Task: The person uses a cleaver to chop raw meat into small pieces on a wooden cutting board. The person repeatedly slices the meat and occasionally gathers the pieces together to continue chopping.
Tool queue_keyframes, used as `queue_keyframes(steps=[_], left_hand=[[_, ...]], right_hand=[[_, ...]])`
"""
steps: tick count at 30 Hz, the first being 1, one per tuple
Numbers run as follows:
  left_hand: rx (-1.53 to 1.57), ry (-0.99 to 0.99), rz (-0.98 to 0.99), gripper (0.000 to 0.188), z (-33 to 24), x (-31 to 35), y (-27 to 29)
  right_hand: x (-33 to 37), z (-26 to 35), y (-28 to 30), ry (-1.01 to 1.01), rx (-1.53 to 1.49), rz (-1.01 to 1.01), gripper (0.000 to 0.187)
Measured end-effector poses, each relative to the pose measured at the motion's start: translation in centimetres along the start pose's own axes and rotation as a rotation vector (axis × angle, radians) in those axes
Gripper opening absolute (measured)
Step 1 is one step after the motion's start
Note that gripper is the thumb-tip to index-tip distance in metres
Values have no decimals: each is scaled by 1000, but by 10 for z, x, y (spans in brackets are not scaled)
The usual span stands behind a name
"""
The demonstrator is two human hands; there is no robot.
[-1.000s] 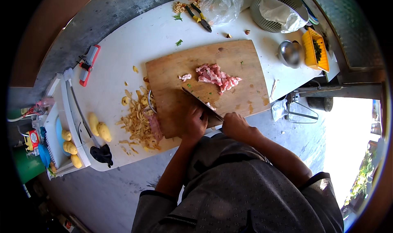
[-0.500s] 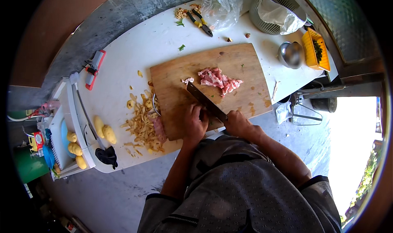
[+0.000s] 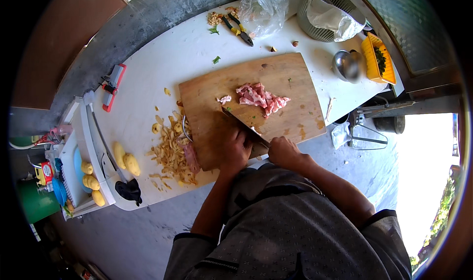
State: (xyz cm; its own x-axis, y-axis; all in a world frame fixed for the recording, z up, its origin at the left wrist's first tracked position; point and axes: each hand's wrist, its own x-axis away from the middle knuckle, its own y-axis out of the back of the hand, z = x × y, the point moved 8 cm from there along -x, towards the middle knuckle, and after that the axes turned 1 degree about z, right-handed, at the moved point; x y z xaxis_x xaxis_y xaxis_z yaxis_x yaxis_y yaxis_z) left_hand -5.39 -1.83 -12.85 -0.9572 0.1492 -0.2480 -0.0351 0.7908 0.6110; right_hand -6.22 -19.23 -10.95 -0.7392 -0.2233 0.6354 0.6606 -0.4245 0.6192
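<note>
A wooden cutting board (image 3: 207,90) lies on the white table in front of me. My right hand (image 3: 285,153) is wrapped round the handle of a kitchen knife (image 3: 244,126), whose dark blade slants to the far left over the board. Left of the blade, my left hand (image 3: 237,146) is closed with bent fingers close to the steel; what lies under them is hidden. Beyond the blade sits a heap of cut raw meat (image 3: 261,98), with a small pale piece of meat (image 3: 224,99) apart on its left. Another pale bit (image 3: 255,130) shows against the blade's right side.
Potato peelings (image 3: 172,152) spread left of the board, with whole potatoes (image 3: 131,164) farther left. Pliers (image 3: 241,31), a clear plastic bag (image 3: 263,11) and a grey basket (image 3: 315,21) stand at the back. Metal bowls (image 3: 347,65) and a yellow basket (image 3: 375,58) are at right.
The knife has come slightly nearer to me and its blade sits lower against my left hand. A pale bit now shows at the blade's right side.
</note>
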Motion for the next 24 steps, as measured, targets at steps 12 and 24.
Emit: queue_keyframes(steps=[12, 24], left_hand=[[-67, -45, 95, 31, -30, -22, 9], [-50, -54, 154, 10, -14, -29, -9]], right_hand=[[35, -15, 71, 47, -200, -372, 27], [63, -29, 62, 124, -256, -482, 21]])
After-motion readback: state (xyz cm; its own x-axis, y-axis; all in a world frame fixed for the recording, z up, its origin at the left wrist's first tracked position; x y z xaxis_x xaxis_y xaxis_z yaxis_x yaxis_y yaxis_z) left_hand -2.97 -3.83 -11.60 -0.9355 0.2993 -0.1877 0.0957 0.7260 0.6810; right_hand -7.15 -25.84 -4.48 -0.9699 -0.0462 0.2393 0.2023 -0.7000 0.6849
